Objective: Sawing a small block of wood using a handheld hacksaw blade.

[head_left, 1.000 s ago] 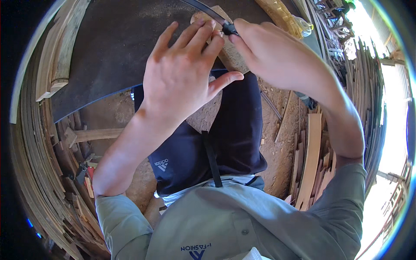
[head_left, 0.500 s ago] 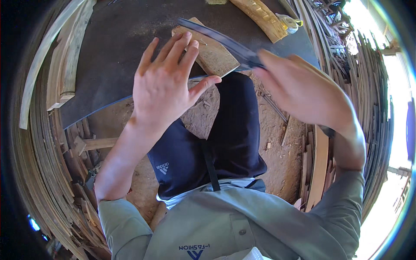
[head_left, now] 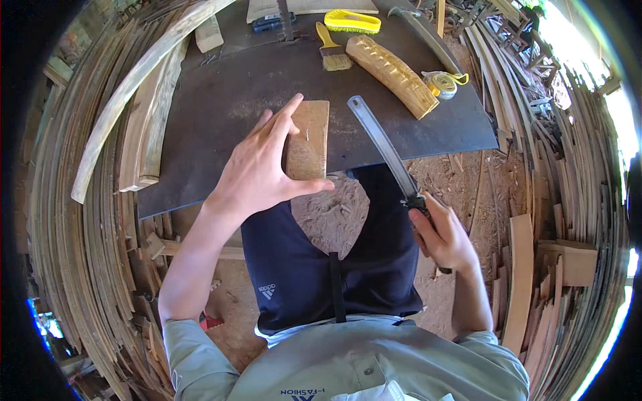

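My left hand [head_left: 257,164] spans the left side of a flat wooden block [head_left: 309,150], its thumb along the near end and its index finger by the far corner. Some of its fingertips curl over the block's left edge. A small bright metal piece, like a nail, sticks out of the block's face. To the right, my right hand [head_left: 443,235] is closed around the black handle of a hand tool [head_left: 384,148] with a long, narrow grey metal bar. That bar points up and left, apart from the block. Its cutting edge, if any, does not show.
On the dark tabletop [head_left: 227,127] lie a carved curved wood piece [head_left: 394,73], paintbrush [head_left: 330,50], yellow scrubbing brush [head_left: 352,21] and tape measure [head_left: 441,85]. A hammer-like tool [head_left: 431,40] rests at the far right. Long timbers [head_left: 144,120] lie left; stacked boards [head_left: 542,187] stand right.
The block has turned from slanting to nearly straight. My left hand has shifted from its surface to its left side. My right hand has drawn the tool down, away from the block.
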Demonstrator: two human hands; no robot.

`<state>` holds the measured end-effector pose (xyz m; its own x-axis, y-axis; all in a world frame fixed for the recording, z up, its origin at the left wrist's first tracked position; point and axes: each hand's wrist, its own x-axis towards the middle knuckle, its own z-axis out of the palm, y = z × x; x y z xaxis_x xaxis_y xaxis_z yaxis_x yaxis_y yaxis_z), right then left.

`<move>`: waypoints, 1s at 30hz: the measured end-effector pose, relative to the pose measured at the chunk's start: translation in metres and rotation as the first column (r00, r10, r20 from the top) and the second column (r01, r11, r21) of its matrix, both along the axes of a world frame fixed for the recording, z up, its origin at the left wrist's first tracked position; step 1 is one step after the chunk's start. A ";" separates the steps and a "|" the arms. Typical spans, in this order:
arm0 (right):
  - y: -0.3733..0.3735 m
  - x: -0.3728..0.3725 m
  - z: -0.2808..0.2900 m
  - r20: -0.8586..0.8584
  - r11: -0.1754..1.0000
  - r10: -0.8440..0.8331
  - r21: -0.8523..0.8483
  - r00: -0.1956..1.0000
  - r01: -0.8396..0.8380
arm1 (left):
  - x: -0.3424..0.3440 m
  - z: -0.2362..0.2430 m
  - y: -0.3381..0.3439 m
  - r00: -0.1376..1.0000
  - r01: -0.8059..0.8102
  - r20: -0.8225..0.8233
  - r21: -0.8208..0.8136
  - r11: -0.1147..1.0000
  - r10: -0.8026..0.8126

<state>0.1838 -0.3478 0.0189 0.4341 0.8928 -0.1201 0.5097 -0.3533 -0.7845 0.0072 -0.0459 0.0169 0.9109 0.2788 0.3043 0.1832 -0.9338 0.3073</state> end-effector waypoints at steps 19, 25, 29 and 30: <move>0.023 -0.041 -0.065 -0.074 0.967 -0.086 0.233 0.994 0.101 | 0.069 -0.028 0.032 0.994 -0.038 0.087 -0.234 0.971 0.060; 0.028 -0.049 -0.086 0.013 0.960 -0.048 0.277 0.999 0.043 | 0.089 -0.019 0.057 0.995 0.101 0.005 -0.288 0.952 -0.104; 0.032 -0.056 -0.097 0.068 0.952 -0.033 0.305 0.997 0.011 | 0.102 -0.023 0.062 0.982 0.021 0.187 -0.292 0.956 0.035; 0.035 -0.059 -0.098 0.063 0.954 -0.023 0.300 0.998 0.003 | 0.104 -0.027 0.070 0.877 0.300 0.454 -0.263 0.917 -0.156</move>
<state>0.1250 -0.3126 -0.0789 0.4439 0.8776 0.1812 0.5604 -0.1141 -0.8203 0.1114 0.0244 -0.0105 0.7685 0.2250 0.5990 -0.2343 -0.7721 0.5907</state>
